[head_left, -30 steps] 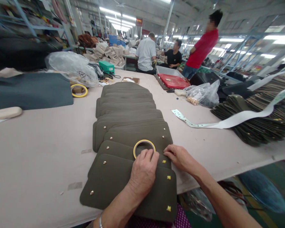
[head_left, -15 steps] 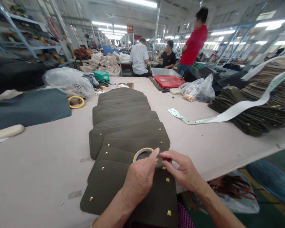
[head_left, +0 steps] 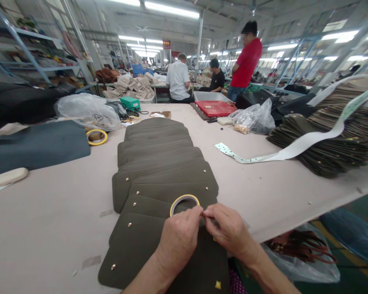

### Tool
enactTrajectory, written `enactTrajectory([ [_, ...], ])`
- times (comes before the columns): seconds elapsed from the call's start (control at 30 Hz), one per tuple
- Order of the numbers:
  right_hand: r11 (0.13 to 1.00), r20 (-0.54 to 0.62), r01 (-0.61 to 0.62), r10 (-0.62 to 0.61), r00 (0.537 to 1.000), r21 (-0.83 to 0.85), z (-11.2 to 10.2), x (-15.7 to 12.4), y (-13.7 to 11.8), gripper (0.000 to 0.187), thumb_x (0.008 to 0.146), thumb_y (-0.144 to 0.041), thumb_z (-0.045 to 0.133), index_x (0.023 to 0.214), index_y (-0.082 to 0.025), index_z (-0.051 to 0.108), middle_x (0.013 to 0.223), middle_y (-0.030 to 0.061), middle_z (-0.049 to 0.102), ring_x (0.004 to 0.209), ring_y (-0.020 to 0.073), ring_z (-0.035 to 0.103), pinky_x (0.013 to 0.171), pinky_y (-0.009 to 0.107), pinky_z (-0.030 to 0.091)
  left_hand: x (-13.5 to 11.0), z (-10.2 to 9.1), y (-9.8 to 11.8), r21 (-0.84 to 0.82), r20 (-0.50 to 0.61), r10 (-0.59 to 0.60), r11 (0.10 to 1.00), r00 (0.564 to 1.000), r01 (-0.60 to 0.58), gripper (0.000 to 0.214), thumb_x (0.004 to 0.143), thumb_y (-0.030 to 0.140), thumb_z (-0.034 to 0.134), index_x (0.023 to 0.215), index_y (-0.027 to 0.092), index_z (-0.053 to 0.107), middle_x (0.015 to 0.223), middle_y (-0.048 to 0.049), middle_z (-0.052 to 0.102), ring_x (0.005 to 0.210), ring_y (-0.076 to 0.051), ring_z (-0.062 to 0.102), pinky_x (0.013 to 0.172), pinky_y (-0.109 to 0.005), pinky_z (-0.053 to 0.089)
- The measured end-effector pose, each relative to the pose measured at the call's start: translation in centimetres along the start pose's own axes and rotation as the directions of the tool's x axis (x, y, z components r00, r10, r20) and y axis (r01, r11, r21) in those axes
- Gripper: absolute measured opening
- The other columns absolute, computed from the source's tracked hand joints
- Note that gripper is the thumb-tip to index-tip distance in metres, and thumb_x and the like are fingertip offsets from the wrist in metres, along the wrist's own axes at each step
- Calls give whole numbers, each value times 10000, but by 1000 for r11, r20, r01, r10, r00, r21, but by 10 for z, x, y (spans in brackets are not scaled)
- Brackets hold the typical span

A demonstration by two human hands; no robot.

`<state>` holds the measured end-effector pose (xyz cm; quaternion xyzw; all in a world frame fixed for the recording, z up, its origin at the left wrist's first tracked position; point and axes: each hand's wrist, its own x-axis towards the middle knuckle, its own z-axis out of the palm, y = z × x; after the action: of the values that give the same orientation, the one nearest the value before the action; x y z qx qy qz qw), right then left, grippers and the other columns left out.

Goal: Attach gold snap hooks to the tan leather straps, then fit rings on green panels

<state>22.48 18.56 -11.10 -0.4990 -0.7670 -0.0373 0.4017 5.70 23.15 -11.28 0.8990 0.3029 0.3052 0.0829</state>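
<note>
My left hand (head_left: 180, 230) is closed on a roll of yellow tape (head_left: 185, 197), whose ring stands up beyond the knuckles. Fingertip to fingertip with it, my right hand (head_left: 228, 226) is pinched at the roll's near right side; whatever lies between those fingers is hidden. Both hands are over a fanned stack of dark olive panels (head_left: 168, 183) with rounded corners and small metal studs (head_left: 113, 267). On the nearest panel, a scrap of yellow tape (head_left: 218, 284) sticks near the lower right edge, and another shows partly beneath my right hand.
Another yellow tape roll (head_left: 96, 137) lies left beside a dark blue-grey sheet (head_left: 39, 145). To the right are a white strip (head_left: 263, 157) and piled olive pieces (head_left: 325, 151). A red board (head_left: 216, 108) lies at the back. Several people are beyond the table.
My hands have come together, the right fingertips now meeting the left at the tape roll. They cover more of the yellow scraps. The view has tilted slightly upward.
</note>
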Motion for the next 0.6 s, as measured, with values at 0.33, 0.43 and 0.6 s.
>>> enactTrajectory([
  [0.33, 532, 159, -705, 734, 660, 469, 8, 12, 12, 204, 776, -352, 618, 698, -167, 658, 524, -5, 619, 461, 132, 568, 450, 232, 460, 30, 2, 4, 141, -61, 95, 986, 994, -86, 249, 945, 126, 383, 759, 215, 522, 663, -5, 564, 589, -179, 538, 539, -307, 391],
  [0.43, 402, 206, -756, 799, 565, 516, 11, 16, 35, 307, 709, -455, 676, 707, -148, 662, 516, 8, 628, 436, 138, 578, 435, 241, 480, 29, 10, 5, 127, -68, 98, 988, 993, -89, 233, 952, 134, 388, 780, 215, 523, 663, 1, 557, 594, -173, 521, 562, -306, 399],
  [0.6, 442, 241, -780, 779, 579, 444, 11, 20, 70, 399, 707, -513, 687, 820, -131, 714, 650, 52, 695, 553, 161, 639, 527, 270, 543, 27, 28, -2, 250, 109, 2, 968, 994, -30, 95, 919, 150, 498, 860, 199, 555, 827, -27, 621, 728, -205, 558, 627, -316, 472],
])
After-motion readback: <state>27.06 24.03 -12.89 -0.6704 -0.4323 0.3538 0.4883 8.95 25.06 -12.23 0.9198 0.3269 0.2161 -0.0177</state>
